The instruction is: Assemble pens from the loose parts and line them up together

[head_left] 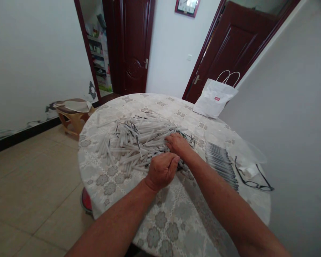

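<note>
A large loose pile of thin, whitish translucent tubes with dark slim rods among them covers the middle of the table. My left hand is closed in a fist at the near edge of the pile, thumb side up; whatever it holds is hidden inside the fingers. Just beyond it, my right hand reaches over the right part of the pile, fingers stretched forward and bent down onto the tubes. Nothing plainly shows in its grasp. To the right of my right forearm lies a neat row of dark-ended tubes.
Black-framed glasses lie at the right of the round table, beside a crumpled white piece and clear plastic. A white bag stands at the far right edge. A patterned tablecloth covers the table; a wooden stool is at the left.
</note>
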Tool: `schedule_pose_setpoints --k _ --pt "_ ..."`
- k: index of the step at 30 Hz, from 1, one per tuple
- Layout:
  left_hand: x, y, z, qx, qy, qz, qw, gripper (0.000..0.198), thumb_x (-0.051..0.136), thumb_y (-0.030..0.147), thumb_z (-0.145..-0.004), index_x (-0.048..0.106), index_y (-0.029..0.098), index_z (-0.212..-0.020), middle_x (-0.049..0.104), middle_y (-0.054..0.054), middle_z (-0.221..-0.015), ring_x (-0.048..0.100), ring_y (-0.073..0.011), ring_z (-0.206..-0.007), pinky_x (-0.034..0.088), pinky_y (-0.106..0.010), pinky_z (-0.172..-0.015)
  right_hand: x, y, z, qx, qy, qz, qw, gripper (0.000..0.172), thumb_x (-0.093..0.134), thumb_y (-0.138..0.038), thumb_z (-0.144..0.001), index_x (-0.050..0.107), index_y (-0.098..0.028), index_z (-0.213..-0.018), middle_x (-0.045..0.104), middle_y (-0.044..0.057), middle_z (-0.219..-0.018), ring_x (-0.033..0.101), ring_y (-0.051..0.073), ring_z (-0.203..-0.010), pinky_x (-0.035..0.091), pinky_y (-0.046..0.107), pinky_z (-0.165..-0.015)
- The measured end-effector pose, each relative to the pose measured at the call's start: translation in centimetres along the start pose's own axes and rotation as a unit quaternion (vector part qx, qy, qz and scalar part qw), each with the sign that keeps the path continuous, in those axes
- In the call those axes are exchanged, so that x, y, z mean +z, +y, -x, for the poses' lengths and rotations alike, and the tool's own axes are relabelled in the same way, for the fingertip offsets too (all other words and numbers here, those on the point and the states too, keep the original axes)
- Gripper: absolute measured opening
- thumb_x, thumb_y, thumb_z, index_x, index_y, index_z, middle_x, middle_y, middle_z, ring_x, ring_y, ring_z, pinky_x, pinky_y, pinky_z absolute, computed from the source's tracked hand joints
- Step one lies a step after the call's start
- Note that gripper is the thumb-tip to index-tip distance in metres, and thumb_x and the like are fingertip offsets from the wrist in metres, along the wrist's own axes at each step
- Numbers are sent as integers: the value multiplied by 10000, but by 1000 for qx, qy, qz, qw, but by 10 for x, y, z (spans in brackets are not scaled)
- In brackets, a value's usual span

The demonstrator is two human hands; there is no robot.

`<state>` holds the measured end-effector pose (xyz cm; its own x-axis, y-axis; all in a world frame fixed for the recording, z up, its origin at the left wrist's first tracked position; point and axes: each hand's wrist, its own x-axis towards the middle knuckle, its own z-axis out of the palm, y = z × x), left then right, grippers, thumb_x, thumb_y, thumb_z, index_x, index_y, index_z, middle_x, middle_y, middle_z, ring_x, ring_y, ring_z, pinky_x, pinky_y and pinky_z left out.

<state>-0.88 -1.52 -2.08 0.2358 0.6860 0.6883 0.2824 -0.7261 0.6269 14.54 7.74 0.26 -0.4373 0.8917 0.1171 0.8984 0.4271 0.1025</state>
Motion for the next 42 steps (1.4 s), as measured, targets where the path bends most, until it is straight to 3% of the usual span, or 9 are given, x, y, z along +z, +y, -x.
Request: schedule_pose_setpoints --k 9,14,18,21,27,30,32,36,42 --pt "2 -1 0 -14 -19 -11 1000 347 403 341 -1031 673 212 -855 690 -71 -770 662 -186 -755 493 -301 -764 0 10 10 -9 -12 -17 1000 203 616 -211 -926 711 -163 -1099 660 113 -1076 569 248 -1053 412 322 -952" --pt "5 -3 -2 -36 -17 -15 999 317 423 339 -1027 675 218 -878 712 -73 -817 676 -191 -780 493 -300 -780 -13 15 32 29 10 -37 999 181 590 -213 -942 718 -181 -1066 683 109 -1054 595 239 -1052 430 314 -945" --pt "7 -5 -6 -94 -9 0 996 262 467 362 -1010 689 225 -997 742 -72 -943 692 -203 -888 492 -311 -851 -24 18 63 79 65 -148 984 172 578 -240 -957 711 -190 -1054 719 80 -1010 644 199 -953 460 283 -891" --pt "6 -8 -9 -173 6 41 984 279 540 413 -974 682 212 -1108 741 -51 -917 687 -198 -840 496 -307 -817 -25 8 84 95 107 -264 954 177 584 -273 -958 702 -203 -1069 736 50 -994 665 174 -907 483 265 -844" --pt "4 -11 -13 -254 -6 122 959 309 526 464 -967 680 201 -1023 693 0 -785 631 -164 -665 479 -284 -687 -21 -9 97 73 80 -345 932 197 588 -311 -948 721 -222 -1063 750 35 -979 678 173 -891 512 282 -834" --pt "3 -10 -13 -260 2 96 961 320 499 482 -976 662 206 -957 651 16 -705 607 -162 -628 464 -284 -664 -24 15 92 78 48 -303 949 249 556 -278 -953 723 -227 -1130 756 53 -1096 684 192 -999 512 309 -914" --pt "4 -10 -14 -262 10 85 961 324 495 493 -975 648 210 -939 647 15 -703 611 -163 -631 461 -282 -651 -24 38 87 143 53 -217 964 294 521 -236 -963 709 -224 -1189 743 74 -1175 673 210 -1073 490 323 -974" --pt "5 -12 -13 -278 17 96 956 329 469 505 -979 623 219 -929 659 13 -713 614 -158 -604 455 -269 -599 -12 76 70 265 21 -36 963 397 445 -193 -994 625 -205 -1347 711 134 -1234 662 242 -1122 471 312 -973" --pt "5 -15 -13 -302 9 115 946 360 451 544 -979 588 218 -916 650 17 -649 608 -155 -527 471 -267 -541 10 78 50 244 -22 18 969 323 488 -222 -997 682 -240 -1255 675 130 -1166 661 233 -1077 480 293 -881"
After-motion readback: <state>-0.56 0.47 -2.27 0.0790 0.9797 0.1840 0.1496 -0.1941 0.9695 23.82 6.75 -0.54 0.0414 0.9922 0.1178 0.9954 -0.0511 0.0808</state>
